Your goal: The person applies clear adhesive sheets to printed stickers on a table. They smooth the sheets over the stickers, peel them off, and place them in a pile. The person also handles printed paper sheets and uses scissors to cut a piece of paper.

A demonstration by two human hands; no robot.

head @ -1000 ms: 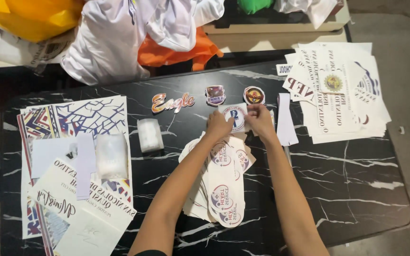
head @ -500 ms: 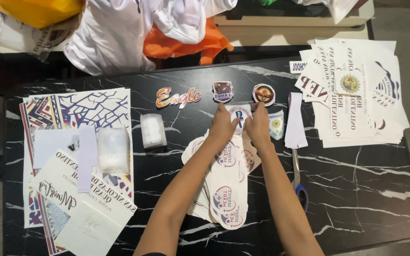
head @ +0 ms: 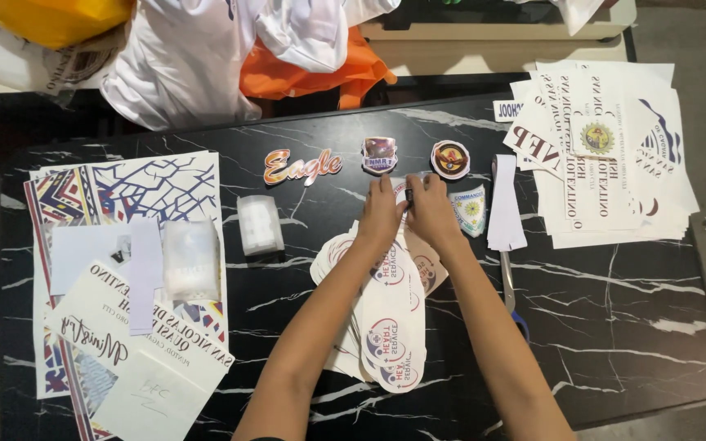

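Both hands were held close together at the far-middle of the black marbled tabletop point(head: 614, 327), left hand point(head: 380, 214) and right hand point(head: 433, 211) nearly touching, fingers curled down onto a small cut-out sticker point(head: 402, 191) pinched betw. them; only a sliver of it was seen, so its design couldn't be told, and whether it was being pressed flat or lifted couldn't be told either. As for progress, judged from the layout: a row was already laid out just beyond the hands, i.e. a script-lettered sticker point(head: 302, 166), a small badge sticker point(head: 379, 154) and a round emblem sticker point(head: 450, 158), w/ a shield-shaped sticker point(head: 468, 209) just right of the right hand. A fanned stack of oval printed sheets point(head: 386, 327) was seen lying under and betw. the forearms, near the wrists, apparently not yet dealt with, so most of the work looked left to do. Scissors point(head: 510, 286) were lying right of the right forearm, partly under a white paper strip point(head: 506, 204). A clear plastic packet point(head: 258, 224) was seen to the left, printed sheets point(head: 124, 269) further left, and more printed pages point(head: 606, 155) at far right, all well apart from the hands
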